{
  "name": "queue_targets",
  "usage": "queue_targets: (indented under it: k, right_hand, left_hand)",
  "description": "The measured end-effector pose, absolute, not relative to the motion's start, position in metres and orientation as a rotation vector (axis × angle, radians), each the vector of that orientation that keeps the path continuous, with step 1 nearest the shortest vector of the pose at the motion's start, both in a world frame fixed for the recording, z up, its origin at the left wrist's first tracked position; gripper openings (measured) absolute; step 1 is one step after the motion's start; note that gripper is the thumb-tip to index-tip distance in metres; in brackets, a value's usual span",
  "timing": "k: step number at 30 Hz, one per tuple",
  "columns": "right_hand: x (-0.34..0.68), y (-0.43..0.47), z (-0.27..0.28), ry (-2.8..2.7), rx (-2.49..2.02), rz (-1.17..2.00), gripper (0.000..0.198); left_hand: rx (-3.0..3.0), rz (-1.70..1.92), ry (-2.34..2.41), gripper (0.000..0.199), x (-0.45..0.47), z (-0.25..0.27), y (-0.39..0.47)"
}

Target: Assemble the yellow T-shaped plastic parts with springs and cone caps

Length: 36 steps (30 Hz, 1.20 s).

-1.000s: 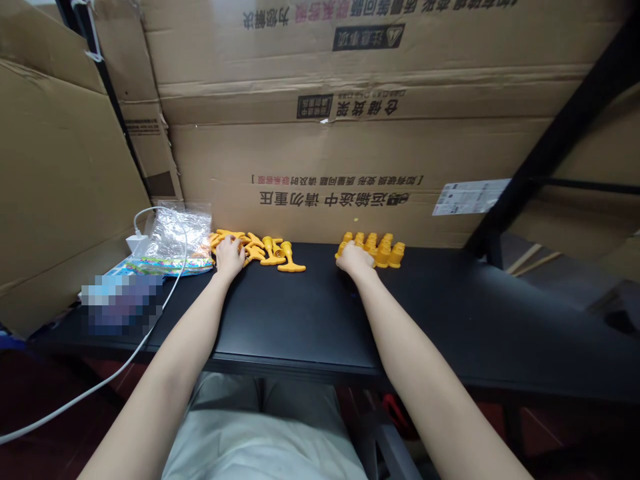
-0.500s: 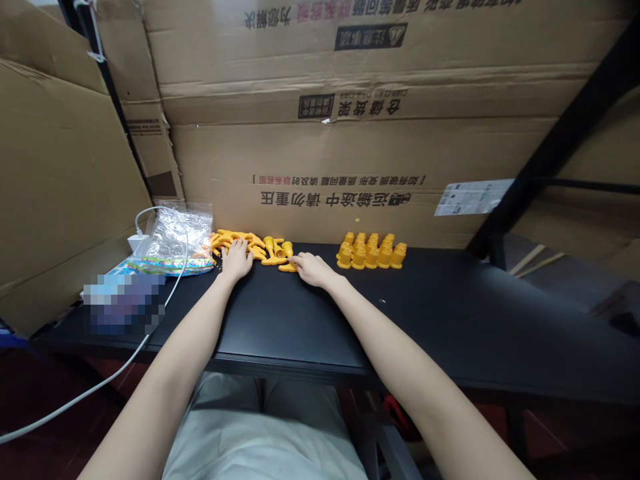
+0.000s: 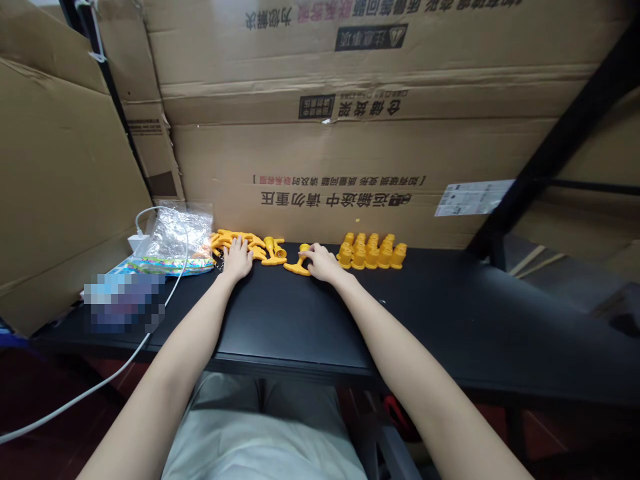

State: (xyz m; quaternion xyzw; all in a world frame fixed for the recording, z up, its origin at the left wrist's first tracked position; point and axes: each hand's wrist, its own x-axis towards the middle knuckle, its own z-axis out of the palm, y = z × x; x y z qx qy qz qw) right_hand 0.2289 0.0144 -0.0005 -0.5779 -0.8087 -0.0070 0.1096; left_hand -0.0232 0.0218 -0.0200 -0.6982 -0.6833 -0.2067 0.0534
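Note:
My left hand [image 3: 238,259] lies flat with its fingers spread over the front of a heap of yellow plastic pieces [image 3: 239,235]. My right hand [image 3: 323,263] has thumb and fingers closed around the stem of a yellow T-shaped piece [image 3: 296,269]; its crossbar points toward me and its flared end away. Between the two hands lie a few more yellow T-shaped pieces [image 3: 274,260] with flared ends. Just right of my right hand, several yellow cup-like pieces [image 3: 371,256] stand in close rows, wide rims down.
On the left of the black table [image 3: 295,327] lie a clear plastic bag [image 3: 180,230] and a blurred-out item [image 3: 123,303]. A white cable [image 3: 120,370] runs over the table's edge. Cardboard [image 3: 300,153] walls the back, and a black metal post [image 3: 555,140] slants on the right.
My right hand has moved right, drawing one yellow T-shaped piece away from the others toward the standing rows. The left hand has stayed nearly still on the heap.

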Motion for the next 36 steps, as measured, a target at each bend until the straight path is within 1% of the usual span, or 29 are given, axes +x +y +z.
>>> queue_targets:
  k: [2,4,9,12,15,18,22,26,31,36]
  right_hand:
    - [0.233,0.015,-0.002,-2.395,-1.708,-0.048,0.054]
    - [0.236,0.016,-0.004,-2.411,-1.671,-0.029,0.052]
    - [0.237,0.020,-0.006,-2.436,-1.509,-0.101,0.021]
    - [0.235,0.017,-0.002,-2.453,-1.438,-0.189,0.013]
    - [0.229,0.011,0.005,-2.461,-1.377,-0.281,0.014]
    - [0.219,0.003,0.012,-2.471,-1.301,-0.400,0.017]
    - [0.209,-0.005,0.018,-2.477,-1.261,-0.473,0.022]
    - [0.207,-0.007,0.018,-2.486,-1.297,-0.389,0.024]
    - [0.206,-0.005,0.016,-2.492,-1.375,-0.285,0.028]
    - [0.206,-0.004,0.016,-2.498,-1.424,-0.249,0.020]
  left_hand:
    - [-2.115,-0.667,-2.041,0.053,-0.022,-0.018,0.019]
    - [-2.125,-0.720,-1.983,0.050,-0.020,-0.015,0.016]
    - [-2.204,-0.801,-1.791,0.043,-0.011,-0.005,0.007]
    - [-2.342,-0.790,-1.596,0.040,-0.004,0.001,-0.001]
    - [-2.534,-0.751,-1.393,0.046,0.005,0.006,-0.009]
    - [-2.593,-0.706,-1.358,0.053,0.014,0.006,-0.014]
    - [-2.530,-0.623,-1.416,0.048,0.023,0.005,-0.017]
    - [-2.417,-0.516,-1.533,0.039,0.026,0.011,-0.019]
    - [-2.340,-0.503,-1.638,0.032,0.025,0.017,-0.021]
    - [-2.374,-0.596,-1.616,0.030,0.024,0.014,-0.018]
